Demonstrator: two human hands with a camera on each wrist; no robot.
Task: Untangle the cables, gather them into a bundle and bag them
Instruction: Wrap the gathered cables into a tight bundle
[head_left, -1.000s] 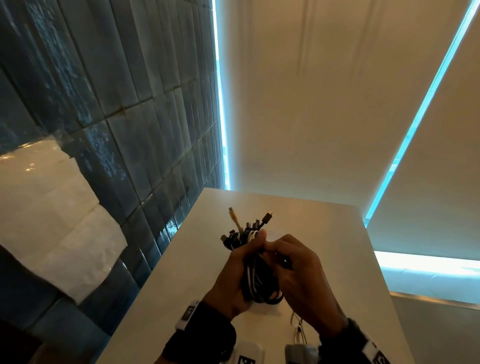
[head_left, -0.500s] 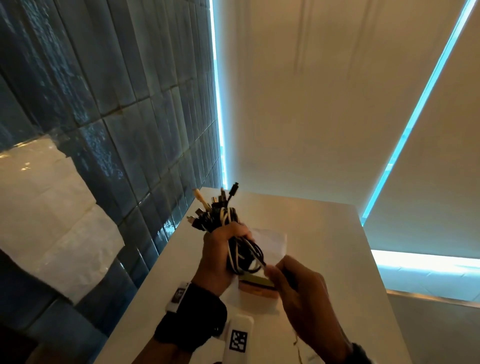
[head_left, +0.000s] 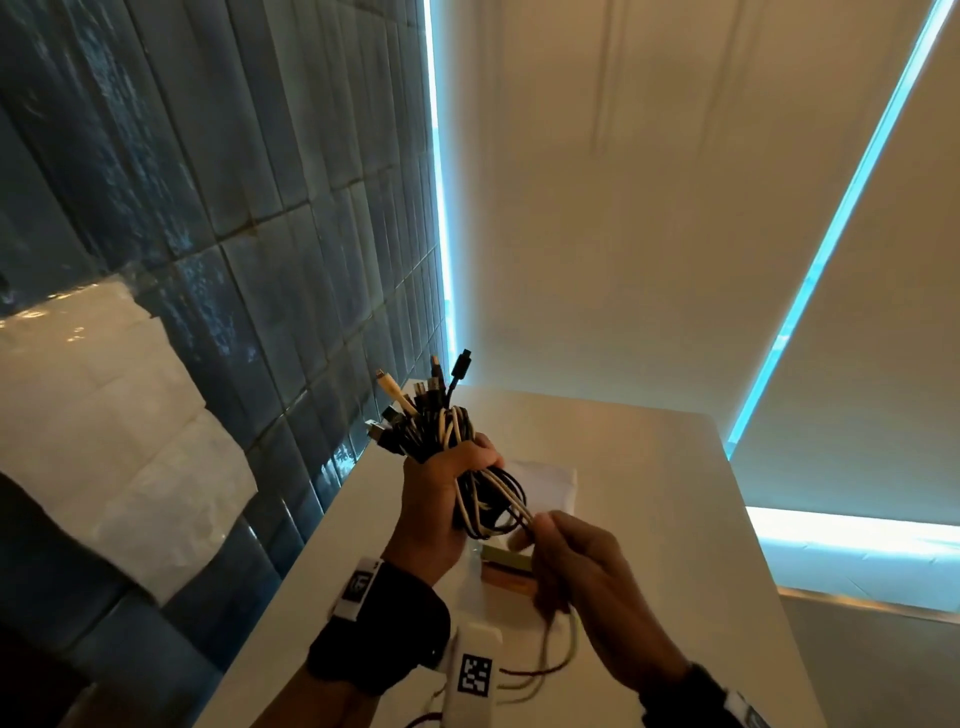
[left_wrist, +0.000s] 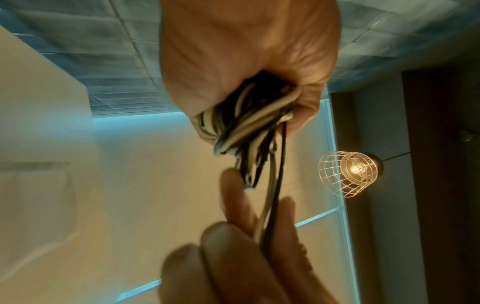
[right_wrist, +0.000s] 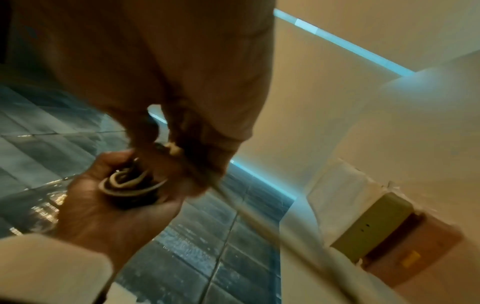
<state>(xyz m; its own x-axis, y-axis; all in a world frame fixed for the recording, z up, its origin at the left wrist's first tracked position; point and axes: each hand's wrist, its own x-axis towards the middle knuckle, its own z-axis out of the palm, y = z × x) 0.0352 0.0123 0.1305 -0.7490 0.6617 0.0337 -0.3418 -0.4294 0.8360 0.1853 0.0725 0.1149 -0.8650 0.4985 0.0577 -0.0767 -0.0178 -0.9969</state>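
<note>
My left hand (head_left: 447, 499) grips a folded bundle of black and white cables (head_left: 441, 426) upright above the white table (head_left: 649, 493), plug ends fanned out at the top. Loops (head_left: 493, 512) of the bundle hang below the fist. My right hand (head_left: 561, 545) pinches loose strands (head_left: 569, 644) that trail from the loops down toward me. The left wrist view has the cables (left_wrist: 246, 123) emerging from the left fist, with right-hand fingers (left_wrist: 233, 197) closed on two strands. A clear plastic bag (head_left: 545, 483) lies flat on the table behind the hands.
A small green and brown box (head_left: 506, 569) lies on the table under the hands, also in the right wrist view as the box (right_wrist: 384, 232). A dark tiled wall (head_left: 234, 260) runs along the table's left side. A caged lamp (left_wrist: 350, 172) hangs overhead.
My left hand has lifted the bundle up and to the left, away from the right hand. The right hand has let go of the bundle's body and now holds only trailing strands below it.
</note>
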